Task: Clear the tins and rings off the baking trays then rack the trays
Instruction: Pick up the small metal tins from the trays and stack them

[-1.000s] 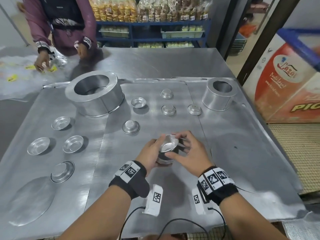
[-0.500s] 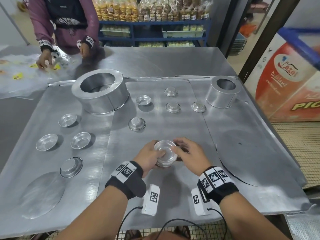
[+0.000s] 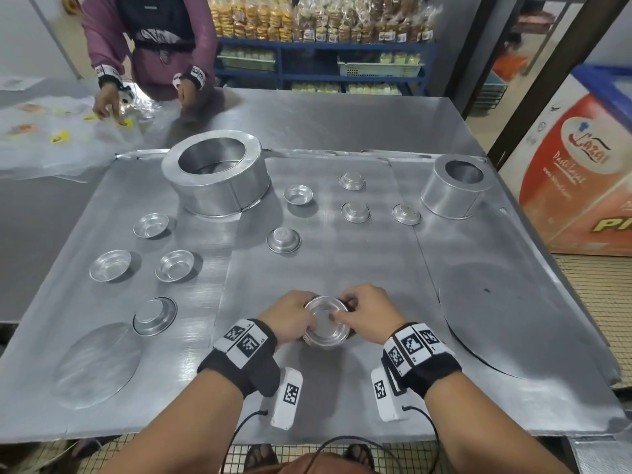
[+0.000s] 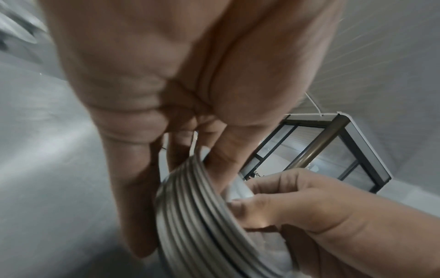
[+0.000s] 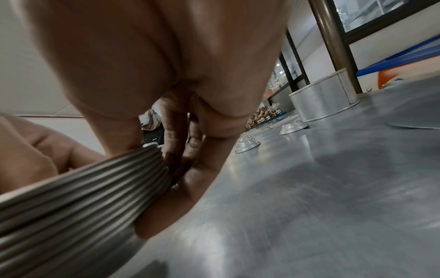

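Both hands were closed around one stack of small tins (image 3: 326,325). The left hand (image 3: 290,318) held the stack from its left side, with the fingers curled along the ribbed rims, and the right hand (image 3: 367,314) held it from the right, its thumb lying over the top rim. In the wrist views the stack (image 4: 202,216) showed many thin rims nested one in another. It was at the near middle of the middle baking tray (image 3: 342,268); whether its bottom touched the tray I cannot tell.

Farther on the same tray lay five single tins: one with its mouth up (image 3: 298,194) and four turned upside down (image 3: 283,240). On the left tray (image 3: 85,336) there were four more tins with the mouth up (image 3: 110,265), and a large ring (image 3: 215,176) stood at its far edge, partly over the middle tray. A smaller ring (image 3: 456,186) stood at the far corner of the right tray (image 3: 513,319).

The three trays lay side by side, with edges overlapping, on a steel table (image 3: 342,121). All the metal was dull grey with soft reflections. At the far left side of the table another person (image 3: 150,46) in a purple top had both hands on a clear plastic sheet (image 3: 51,138). Behind stood blue shelves (image 3: 325,63) with packed bakery goods, and at the right side an orange and white chest (image 3: 581,165) with a printed logo.
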`<action>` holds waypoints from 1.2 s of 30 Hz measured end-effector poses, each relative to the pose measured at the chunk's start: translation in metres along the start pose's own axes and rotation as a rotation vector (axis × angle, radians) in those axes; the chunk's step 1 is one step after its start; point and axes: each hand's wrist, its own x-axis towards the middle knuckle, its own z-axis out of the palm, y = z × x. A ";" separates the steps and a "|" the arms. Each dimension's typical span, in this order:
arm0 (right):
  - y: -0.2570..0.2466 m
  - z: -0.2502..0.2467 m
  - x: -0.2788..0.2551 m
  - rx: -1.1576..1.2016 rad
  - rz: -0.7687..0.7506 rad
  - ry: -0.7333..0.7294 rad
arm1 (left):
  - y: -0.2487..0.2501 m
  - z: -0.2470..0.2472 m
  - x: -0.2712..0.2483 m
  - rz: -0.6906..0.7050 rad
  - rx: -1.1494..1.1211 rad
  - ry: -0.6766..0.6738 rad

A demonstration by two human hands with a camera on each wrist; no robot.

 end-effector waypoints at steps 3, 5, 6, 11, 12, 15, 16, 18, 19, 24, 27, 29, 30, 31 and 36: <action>-0.007 0.004 -0.001 -0.094 -0.016 -0.047 | -0.001 -0.006 -0.001 0.012 0.169 0.040; -0.008 0.006 0.000 -0.113 -0.004 -0.086 | -0.003 -0.008 -0.001 0.016 0.254 0.050; -0.009 0.007 0.002 -0.113 0.002 -0.101 | -0.004 -0.010 -0.001 0.015 0.286 0.055; -0.010 0.009 0.008 -0.117 0.032 -0.160 | -0.006 -0.014 -0.002 -0.007 0.376 0.056; -0.010 0.010 0.009 -0.118 0.041 -0.176 | -0.007 -0.014 -0.002 -0.010 0.390 0.053; -0.010 0.012 0.014 -0.148 0.042 -0.214 | -0.008 -0.014 -0.001 -0.018 0.434 0.048; -0.010 0.012 0.014 -0.168 0.044 -0.224 | -0.009 -0.014 0.000 -0.021 0.445 0.044; -0.011 0.012 0.016 -0.204 0.047 -0.243 | -0.010 -0.014 0.001 -0.030 0.466 0.035; -0.010 0.012 0.017 -0.219 0.047 -0.253 | -0.011 -0.014 0.001 -0.031 0.474 0.029; -0.014 0.004 0.024 -0.281 0.005 -0.353 | -0.015 -0.021 0.004 -0.015 0.436 0.007; -0.020 -0.004 0.039 -0.257 -0.003 -0.398 | -0.016 -0.033 0.004 -0.005 0.365 0.085; -0.029 -0.008 0.053 -0.278 -0.008 -0.386 | -0.017 -0.046 0.003 0.012 0.332 0.173; -0.034 -0.010 0.062 -0.308 -0.015 -0.371 | -0.019 -0.055 0.002 0.023 0.348 0.230; -0.040 -0.011 0.071 -0.343 -0.025 -0.357 | -0.021 -0.064 -0.001 0.030 0.377 0.286; -0.079 -0.010 0.123 -0.527 -0.112 -0.321 | -0.047 -0.118 -0.009 -0.056 0.615 0.499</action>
